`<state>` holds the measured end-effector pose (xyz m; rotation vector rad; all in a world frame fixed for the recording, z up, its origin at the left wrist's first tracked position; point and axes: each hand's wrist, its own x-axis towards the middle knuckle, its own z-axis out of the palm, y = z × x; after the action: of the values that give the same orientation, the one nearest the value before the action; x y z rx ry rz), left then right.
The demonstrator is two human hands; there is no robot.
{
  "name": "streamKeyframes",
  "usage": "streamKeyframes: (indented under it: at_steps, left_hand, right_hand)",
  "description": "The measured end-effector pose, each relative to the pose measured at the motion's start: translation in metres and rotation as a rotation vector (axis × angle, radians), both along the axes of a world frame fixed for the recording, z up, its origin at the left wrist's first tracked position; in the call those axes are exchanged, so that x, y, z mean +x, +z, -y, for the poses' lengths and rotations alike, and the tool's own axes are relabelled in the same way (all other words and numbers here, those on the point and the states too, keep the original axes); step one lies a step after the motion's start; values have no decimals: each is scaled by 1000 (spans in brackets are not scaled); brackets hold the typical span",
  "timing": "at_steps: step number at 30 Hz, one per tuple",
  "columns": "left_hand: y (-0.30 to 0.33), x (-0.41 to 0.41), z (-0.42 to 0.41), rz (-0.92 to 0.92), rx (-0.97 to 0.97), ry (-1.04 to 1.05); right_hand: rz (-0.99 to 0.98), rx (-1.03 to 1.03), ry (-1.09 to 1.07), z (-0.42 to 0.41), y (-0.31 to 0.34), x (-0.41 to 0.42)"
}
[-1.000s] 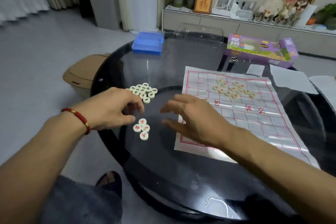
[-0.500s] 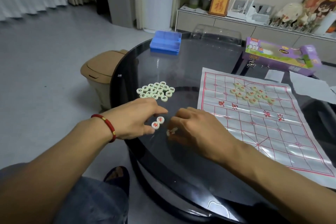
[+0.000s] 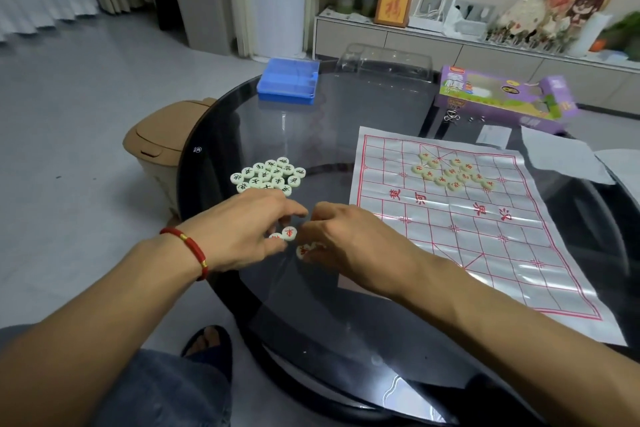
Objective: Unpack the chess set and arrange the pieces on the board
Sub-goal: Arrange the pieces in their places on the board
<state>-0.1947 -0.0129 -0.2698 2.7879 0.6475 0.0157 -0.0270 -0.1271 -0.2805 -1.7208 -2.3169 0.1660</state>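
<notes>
Far left: tan bin (image 3: 162, 142) on the floor, just beside the round dark glass table (image 3: 311, 315).

Left wrist carries a red cord bracelet (image 3: 188, 246). Left hand (image 3: 239, 229) palm down near the table's near-left edge, fingers curled narrow over two red-marked pieces (image 3: 284, 234); thumb and fingertips touch them, though whether they are lifted or flat on the glass cannot be told.

Beyond the left hand: cluster of black-marked pieces (image 3: 268, 176) lying flat on the glass, packed touching one another. Further back at the table's far edge, a blue plastic case (image 3: 288, 80), closed.

Right hand (image 3: 349, 239) just beside the left, knuckles up, fingers curled under and pinching a red-marked disc (image 3: 304, 250); a second disc beneath the fingers is possible but mostly hidden.

Far centre: clear plastic cover (image 3: 384, 61) at the table's back edge.

Right: paper board (image 3: 460, 218) with red grid spread flat, its near-left corner under the right forearm. A loose group of red-marked pieces on the board (image 3: 450, 173) sits in its far half, unsorted, off the grid points.

Far right: purple game box (image 3: 502, 95) behind the board, white paper sheets (image 3: 561, 156) beside it
</notes>
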Motion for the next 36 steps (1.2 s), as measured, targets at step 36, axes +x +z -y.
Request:
streamKeyframes:
  at_steps: [36]
  left_hand:
    - [-10,221,6,196,13,89]
  right_hand:
    - [37,133,-496,-63,10,213]
